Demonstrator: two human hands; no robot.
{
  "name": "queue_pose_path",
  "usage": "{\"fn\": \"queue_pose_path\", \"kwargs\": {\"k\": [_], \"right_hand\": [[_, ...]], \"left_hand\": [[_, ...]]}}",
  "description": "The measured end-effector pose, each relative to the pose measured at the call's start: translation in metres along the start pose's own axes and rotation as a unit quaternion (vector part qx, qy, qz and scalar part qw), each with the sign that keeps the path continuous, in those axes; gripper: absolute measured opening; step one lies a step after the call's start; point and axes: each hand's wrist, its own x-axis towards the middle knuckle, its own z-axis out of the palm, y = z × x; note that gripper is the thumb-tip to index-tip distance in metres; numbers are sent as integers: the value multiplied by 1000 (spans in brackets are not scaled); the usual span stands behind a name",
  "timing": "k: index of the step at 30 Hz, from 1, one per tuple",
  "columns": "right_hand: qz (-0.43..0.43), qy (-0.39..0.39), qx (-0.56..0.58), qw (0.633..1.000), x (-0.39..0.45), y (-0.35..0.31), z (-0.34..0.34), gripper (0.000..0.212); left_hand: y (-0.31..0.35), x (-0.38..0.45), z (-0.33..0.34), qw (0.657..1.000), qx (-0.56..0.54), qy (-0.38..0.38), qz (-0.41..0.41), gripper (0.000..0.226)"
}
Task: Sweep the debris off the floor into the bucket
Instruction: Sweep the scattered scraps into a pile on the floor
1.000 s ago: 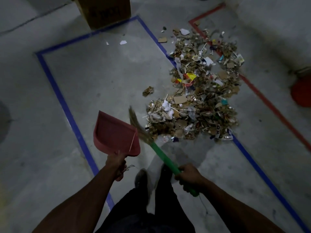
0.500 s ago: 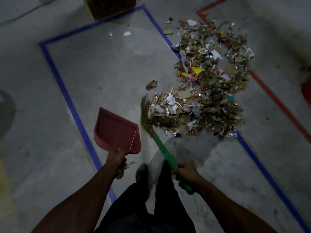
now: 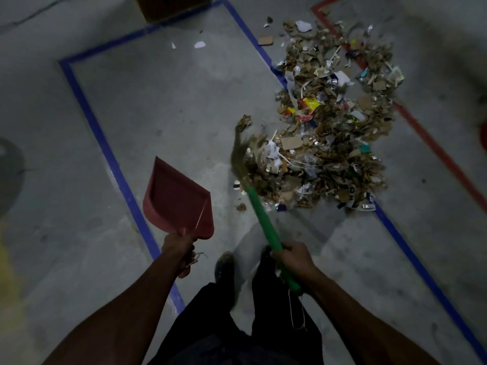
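On concrete floor (image 3: 158, 106), head view, dim light:

- Debris pile (image 3: 334, 122): shredded cardboard, paper scraps, foil and wrapper bits, one yellow-red wrapper among them; lies at upper right, spread across a blue tape line (image 3: 105, 143) and reaching a red tape line (image 3: 432, 143).
- Stray scraps: two white bits (image 3: 199, 44) inside the blue rectangle, well apart from the pile; one brown crumb (image 3: 241, 207) just beside the broom shaft.
- Broom (image 3: 259, 212): green handle, straw head blurred, bristles touching the pile's near left edge.
- Right hand (image 3: 295, 259): fingers clenched round the green handle near its lower end.
- Dustpan (image 3: 176, 198): red plastic, mouth pointing away from the person, left of the broom and apart from the pile.
- Left hand (image 3: 179, 247): grasping the dustpan's handle.
- Cardboard box (image 3: 171, 6): top edge, partly cut off.
- Red object (image 3: 483, 133): at right margin, mostly out of frame; cannot tell what it is.
- Person's dark trousers and shoes (image 3: 224, 267): bottom centre.
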Motion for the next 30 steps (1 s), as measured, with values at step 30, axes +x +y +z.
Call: {"fn": "queue_pose_path", "kwargs": {"k": [30], "right_hand": [[74, -56, 135, 987, 236, -104, -256, 5]], "left_hand": [[67, -47, 257, 990, -47, 116, -69, 18]]}}
